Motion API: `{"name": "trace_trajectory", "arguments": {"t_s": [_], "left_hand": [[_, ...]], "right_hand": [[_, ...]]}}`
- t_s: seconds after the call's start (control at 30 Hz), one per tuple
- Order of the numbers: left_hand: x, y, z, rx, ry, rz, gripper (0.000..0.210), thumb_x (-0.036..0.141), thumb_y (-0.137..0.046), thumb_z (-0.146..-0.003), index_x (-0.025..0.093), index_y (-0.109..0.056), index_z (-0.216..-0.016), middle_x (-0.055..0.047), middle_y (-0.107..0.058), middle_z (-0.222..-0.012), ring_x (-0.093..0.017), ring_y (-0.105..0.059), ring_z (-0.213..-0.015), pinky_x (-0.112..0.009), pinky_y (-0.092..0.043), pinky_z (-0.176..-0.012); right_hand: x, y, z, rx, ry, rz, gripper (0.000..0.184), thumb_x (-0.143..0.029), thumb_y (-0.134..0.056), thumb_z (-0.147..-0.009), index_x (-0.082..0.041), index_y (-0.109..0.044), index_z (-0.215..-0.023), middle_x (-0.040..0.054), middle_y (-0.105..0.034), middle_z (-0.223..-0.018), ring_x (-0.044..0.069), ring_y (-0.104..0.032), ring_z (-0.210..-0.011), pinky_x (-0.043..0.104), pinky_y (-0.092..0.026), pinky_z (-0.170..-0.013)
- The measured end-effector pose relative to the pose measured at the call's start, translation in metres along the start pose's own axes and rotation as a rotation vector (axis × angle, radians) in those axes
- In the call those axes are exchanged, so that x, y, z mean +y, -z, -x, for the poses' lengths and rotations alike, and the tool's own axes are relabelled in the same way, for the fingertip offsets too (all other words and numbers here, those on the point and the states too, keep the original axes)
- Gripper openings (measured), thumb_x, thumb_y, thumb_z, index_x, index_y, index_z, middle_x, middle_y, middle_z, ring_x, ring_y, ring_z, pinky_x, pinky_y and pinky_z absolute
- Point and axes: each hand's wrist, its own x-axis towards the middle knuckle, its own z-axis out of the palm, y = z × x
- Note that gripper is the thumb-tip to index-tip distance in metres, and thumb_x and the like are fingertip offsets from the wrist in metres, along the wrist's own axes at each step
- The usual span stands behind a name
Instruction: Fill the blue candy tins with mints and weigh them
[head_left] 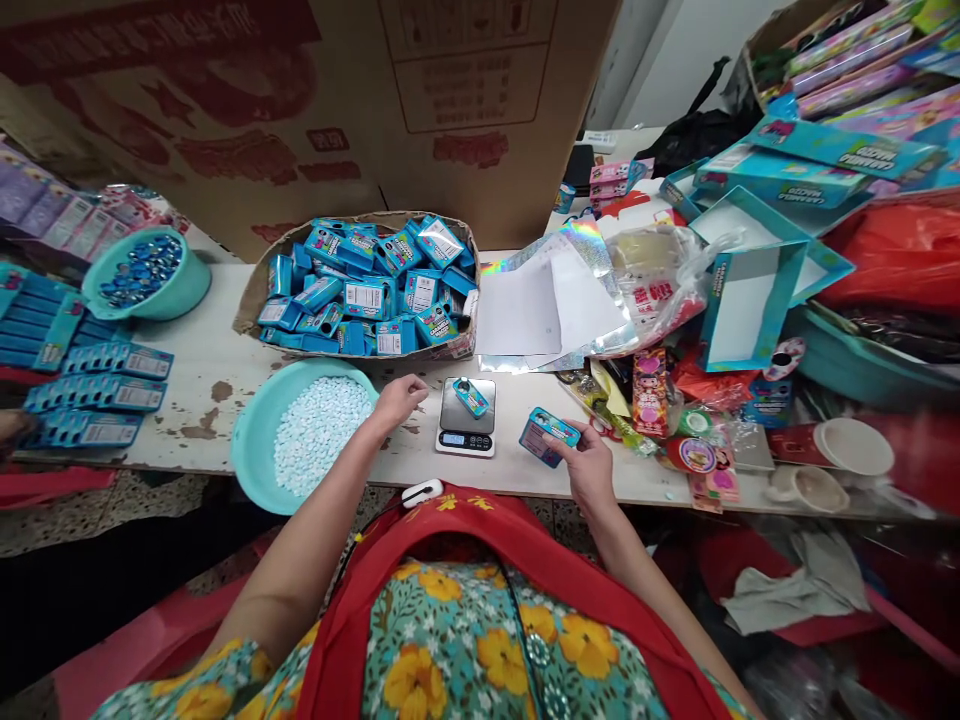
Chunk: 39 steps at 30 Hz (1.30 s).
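Note:
On a small digital scale (467, 443) lies a blue candy box (471, 397), tilted across the dark weighing plate. My left hand (401, 402) hovers just left of the scale with its fingertips pinched together; whatever they hold, if anything, is too small to make out. To the right of the scale, my right hand (589, 458) grips a flat blue candy pack (548, 436) between thumb and fingers, its printed face upward. Close to my left forearm stands a turquoise basin (249, 440) with many small pale candies (319, 430) in it.
Behind the basin, a cut-down carton (244, 320) is heaped with blue candy boxes. A tall cardboard box (360, 150) blocks the back. Stacked blue packs (112, 392) and another person's hand (15, 428) are at left. Wrappers, cups and a blue tray (754, 300) crowd the right.

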Motion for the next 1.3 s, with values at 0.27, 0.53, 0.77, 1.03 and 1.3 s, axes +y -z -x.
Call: {"name": "trace_trajectory", "arguments": {"t_s": [0.27, 0.53, 0.77, 1.03, 1.3], "left_hand": [[0.033, -0.024, -0.015, 0.038, -0.17, -0.213, 0.037, 0.022, -0.048, -0.084, 0.019, -0.06, -0.119, -0.009, -0.061, -0.112, -0.023, -0.057, -0.099, -0.034, -0.046, -0.086], [0.039, -0.04, 0.001, 0.005, -0.326, -0.447, 0.047, 0.014, -0.035, -0.089, 0.028, -0.052, -0.131, -0.006, -0.046, -0.139, -0.028, -0.046, -0.114, -0.043, -0.04, -0.095], [0.03, -0.038, 0.014, 0.07, -0.36, -0.615, 0.042, 0.021, -0.039, -0.091, 0.029, -0.054, -0.129, -0.006, -0.045, -0.14, -0.027, -0.044, -0.117, -0.042, -0.041, -0.098], [0.052, -0.059, -0.022, -0.196, -0.554, -0.51, 0.044, 0.012, -0.055, -0.079, 0.026, -0.056, -0.12, -0.008, -0.055, -0.122, -0.026, -0.043, -0.119, -0.042, -0.04, -0.096], [0.022, 0.011, 0.018, 0.153, -0.353, -0.212, 0.046, 0.042, -0.062, -0.08, 0.02, -0.049, -0.119, -0.008, -0.057, -0.114, -0.021, -0.055, -0.103, -0.03, -0.045, -0.086]], "right_hand": [[0.004, 0.009, 0.006, 0.008, 0.006, 0.02, 0.051, -0.035, -0.085, -0.05, -0.016, -0.063, -0.092, 0.0034, -0.068, -0.084, 0.019, -0.061, -0.076, 0.033, -0.049, -0.072], [0.015, 0.033, 0.016, 0.062, -0.027, 0.023, 0.051, -0.036, -0.085, -0.051, -0.017, -0.063, -0.093, 0.003, -0.068, -0.086, 0.02, -0.062, -0.078, 0.034, -0.049, -0.075], [0.015, 0.039, 0.016, 0.084, -0.024, -0.002, 0.051, -0.036, -0.084, -0.052, -0.018, -0.062, -0.093, 0.0017, -0.067, -0.083, 0.018, -0.06, -0.074, 0.033, -0.049, -0.071], [0.009, 0.029, 0.023, 0.054, -0.016, 0.022, 0.051, -0.033, -0.084, -0.052, -0.017, -0.061, -0.094, 0.0008, -0.066, -0.08, 0.018, -0.059, -0.073, 0.029, -0.047, -0.066], [0.013, -0.033, 0.036, -0.057, 0.057, 0.069, 0.051, -0.037, -0.084, -0.055, -0.019, -0.062, -0.098, 0.0032, -0.067, -0.089, 0.021, -0.061, -0.081, 0.035, -0.049, -0.074]]}}
